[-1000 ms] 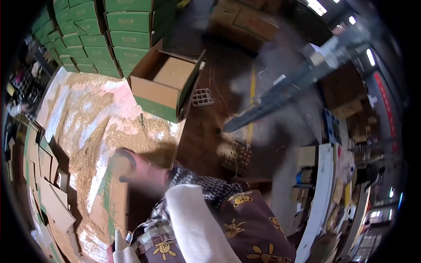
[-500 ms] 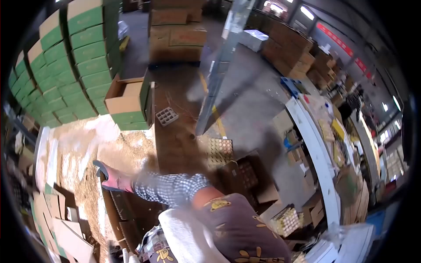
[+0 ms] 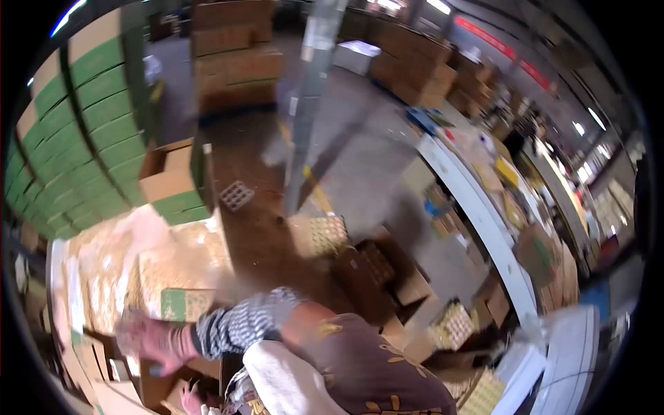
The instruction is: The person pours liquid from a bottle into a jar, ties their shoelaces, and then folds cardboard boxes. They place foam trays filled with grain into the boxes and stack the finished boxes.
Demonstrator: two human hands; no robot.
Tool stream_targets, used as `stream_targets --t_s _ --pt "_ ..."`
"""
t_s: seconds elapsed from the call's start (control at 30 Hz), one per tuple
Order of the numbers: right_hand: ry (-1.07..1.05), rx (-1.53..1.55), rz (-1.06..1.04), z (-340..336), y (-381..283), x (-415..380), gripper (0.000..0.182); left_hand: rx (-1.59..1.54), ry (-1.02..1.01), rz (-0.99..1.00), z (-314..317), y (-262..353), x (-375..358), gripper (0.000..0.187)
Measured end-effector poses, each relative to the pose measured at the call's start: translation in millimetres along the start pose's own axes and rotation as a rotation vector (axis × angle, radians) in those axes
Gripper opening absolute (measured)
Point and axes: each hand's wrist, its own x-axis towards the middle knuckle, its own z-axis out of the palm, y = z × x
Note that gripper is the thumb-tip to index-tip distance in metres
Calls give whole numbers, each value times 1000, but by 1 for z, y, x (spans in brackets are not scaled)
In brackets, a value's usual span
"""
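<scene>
My right hand (image 3: 155,340), in a pink and grey glove with a checked oversleeve, reaches left over an open cardboard box (image 3: 149,384). It is blurred, its fingers apart and pointing down at the box. A green and tan cardboard flap (image 3: 187,304) stands beyond the wrist. Low at the bottom edge, part of my left hand (image 3: 191,400), in a pinkish glove, shows beside the box's brown panels. Most of that hand is hidden, and I cannot tell what it grips. Flattened or folded cartons (image 3: 90,363) lean at the left of the box.
Green and tan cartons (image 3: 104,104) stand stacked at left, an open carton (image 3: 169,176) before them. A wrapped, tan-coloured surface (image 3: 104,277) lies ahead. Egg trays (image 3: 325,234) sit near a dark open box (image 3: 380,266). A metal post (image 3: 308,104) rises mid-view; a long pale-edged table (image 3: 477,214) runs at right.
My right hand has left the dark box's upper edge and come down over the box. A green and tan flap now shows beyond it. The left hand has come into view; the camera has shifted right.
</scene>
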Motion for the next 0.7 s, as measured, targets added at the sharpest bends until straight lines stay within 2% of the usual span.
stream_targets --t_s 0.07,0.1,0.13,0.2,0.23,0.27,0.37,0.4,0.47,0.5,0.53,0.57,0.6,0.63,0.67,0.7 --pt "-188 62 -142 42 14 -16 69 22 -48 -6 5 4 2 52" --pt "-44 -86 -38 94 50 -53 52 30 -34 -21 7 5 1 52" --pt "-42 -32 60 94 45 -48 44 25 -30 -33 8 5 -1 52" --pt "-98 306 93 97 32 -41 44 21 -31 -45 5 6 -3 52" --pt "46 -165 -69 112 35 -36 43 24 -30 -52 5 4 -4 52" --pt "123 -279 -54 122 39 -29 38 11 -34 -49 7 6 -5 51" --pt "-574 -159 191 80 15 1 41 -44 -36 -65 14 5 -10 51" --pt "-688 -168 148 22 -14 -4 52 -65 -43 -70 17 4 -14 51" --pt "-508 107 90 68 -13 -87 49 -133 -45 -97 22 1 -25 51" --pt "-337 -536 -284 84 13 -143 45 -190 -26 -129 25 -3 -36 51" --pt "-523 -32 -22 40 11 -131 69 -275 -1 -149 27 -3 -49 51" --pt "-478 115 -39 7 25 -134 97 -407 31 -167 32 1 -60 51" --pt "-599 115 -18 -23 35 -110 117 -633 84 -167 39 14 -64 51" --pt "-655 260 134 -48 43 -94 113 -905 185 -140 34 32 -54 51" --pt "-670 39 251 -48 50 -105 116 -1142 314 -92 23 59 -39 51" --pt "-463 204 407 -55 55 -115 115 -1284 445 15 10 74 -29 51"
